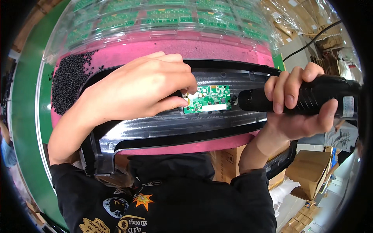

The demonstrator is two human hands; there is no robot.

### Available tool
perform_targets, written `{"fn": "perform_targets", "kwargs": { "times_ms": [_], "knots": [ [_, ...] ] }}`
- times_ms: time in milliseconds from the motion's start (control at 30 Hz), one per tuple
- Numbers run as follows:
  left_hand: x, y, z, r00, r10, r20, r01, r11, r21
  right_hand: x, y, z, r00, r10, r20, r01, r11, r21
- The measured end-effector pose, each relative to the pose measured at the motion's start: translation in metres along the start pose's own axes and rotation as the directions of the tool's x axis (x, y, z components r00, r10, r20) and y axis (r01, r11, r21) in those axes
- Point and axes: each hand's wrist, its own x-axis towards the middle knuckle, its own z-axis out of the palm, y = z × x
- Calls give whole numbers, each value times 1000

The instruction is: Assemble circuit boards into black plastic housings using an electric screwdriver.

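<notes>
A green circuit board [211, 100] lies in a long, shallow black plastic housing [155, 130]. At the board's left end, my left hand [145, 87] is closed, its thumb and index finger pinched near the board's edge. Whatever is between those fingertips is too small and hidden to name. My right hand [293, 97] is wrapped around a black electric screwdriver [252, 101], held sideways with its front end pointing left. Its tip is beside the board's right edge, next to small dark parts; I cannot tell whether it touches them.
Many small black screws [70, 83] are heaped on the pink mat [155, 47], left of the housing. Clear plastic trays [163, 19] of green circuit boards stand along the far side. A black cable [311, 40] runs at upper right; cardboard boxes [309, 167] stand at lower right.
</notes>
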Motion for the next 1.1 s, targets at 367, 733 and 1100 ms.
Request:
{"fn": "perform_targets", "kwargs": {
  "times_ms": [367, 733, 1100],
  "knots": [
    [0, -1, 2, 1000, 6, 5, -7, 997, 81, 0, 8, 12, 992, 83, -90, -91, 992, -89],
    [0, 1, 3, 1000, 12, 14, -13, 996, 91, -7, 13, 16, 999, 14, -45, -16, 998, -52],
    [-1, 3, -3, 998, -8, 70, 0, 992, 128, -5, 13, 13, 997, 40, 62, -38, 999, -29]
  ]
}}
